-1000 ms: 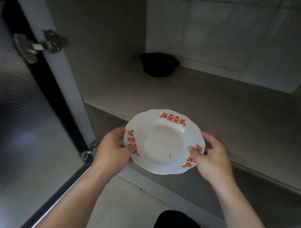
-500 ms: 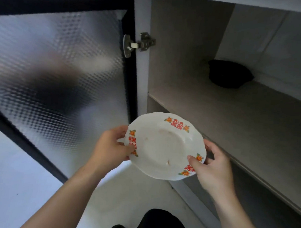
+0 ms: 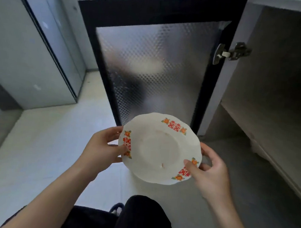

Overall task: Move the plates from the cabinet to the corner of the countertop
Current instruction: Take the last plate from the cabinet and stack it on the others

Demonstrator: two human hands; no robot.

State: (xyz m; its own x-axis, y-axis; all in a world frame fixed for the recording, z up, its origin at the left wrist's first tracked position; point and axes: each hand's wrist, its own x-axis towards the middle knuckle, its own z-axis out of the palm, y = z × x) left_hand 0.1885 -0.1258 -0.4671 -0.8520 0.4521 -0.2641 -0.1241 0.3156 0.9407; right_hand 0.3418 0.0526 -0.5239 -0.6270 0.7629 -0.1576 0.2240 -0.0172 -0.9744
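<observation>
I hold a white plate (image 3: 159, 148) with a wavy rim and red and orange flower marks, level in front of me above the floor. My left hand (image 3: 102, 147) grips its left rim, thumb on top. At the lower right rim my right hand (image 3: 210, 169) holds on with its thumb pressed over a red mark. The open cabinet (image 3: 275, 97) stands to the right, and the visible part of its shelf is bare.
The cabinet door (image 3: 154, 68), black-framed with patterned glass, stands open straight ahead, hinge (image 3: 230, 51) at its right. Grey cabinet fronts (image 3: 36, 56) line the left. Pale floor tiles (image 3: 42, 142) lie below. My dark-clothed knees (image 3: 139, 218) are at the bottom.
My view has swung left, away from the cabinet interior toward the door and floor. The black bowl on the shelf has left the view. Both hands keep the same grip on the plate.
</observation>
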